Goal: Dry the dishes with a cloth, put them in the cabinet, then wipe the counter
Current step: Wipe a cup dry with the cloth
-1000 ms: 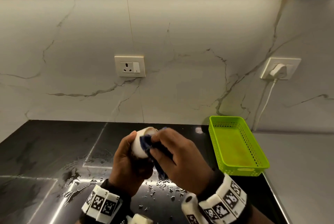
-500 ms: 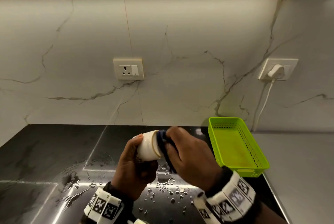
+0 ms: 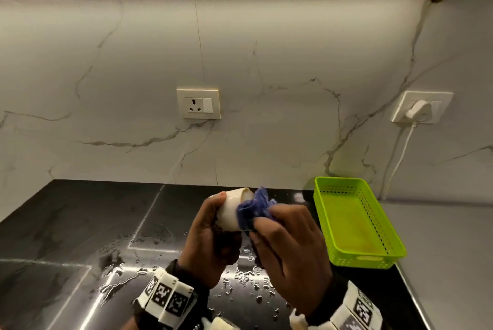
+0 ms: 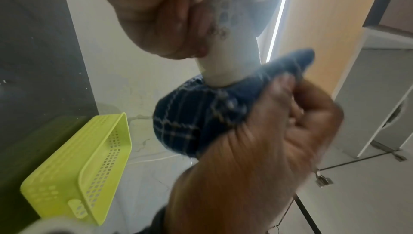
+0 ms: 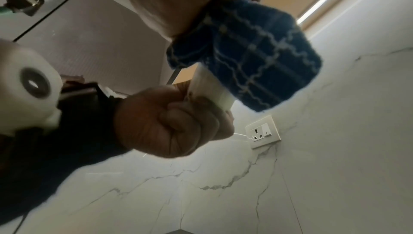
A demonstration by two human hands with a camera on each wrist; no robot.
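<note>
A small white cup (image 3: 230, 212) lies sideways in the air above the black counter (image 3: 80, 223), gripped round its base by my left hand (image 3: 210, 239). My right hand (image 3: 290, 244) holds a bunched blue checked cloth (image 3: 253, 209) against the cup's open end. In the left wrist view the cloth (image 4: 201, 117) wraps the lower end of the cup (image 4: 232, 57). The right wrist view shows the cloth (image 5: 257, 52) covering one end of the cup (image 5: 210, 86), with the left hand (image 5: 170, 124) fisted around the other end.
An empty green plastic basket (image 3: 354, 223) sits on the counter to the right of my hands. Water drops (image 3: 248, 279) and streaks lie on the counter below them. A wall socket (image 3: 198, 103) and a plugged-in charger (image 3: 418, 111) with its cable are on the marble backsplash.
The right hand has worked the cloth round the cup's open end, and the left hand has turned the cup a little. Both hands stay above the wet patch.
</note>
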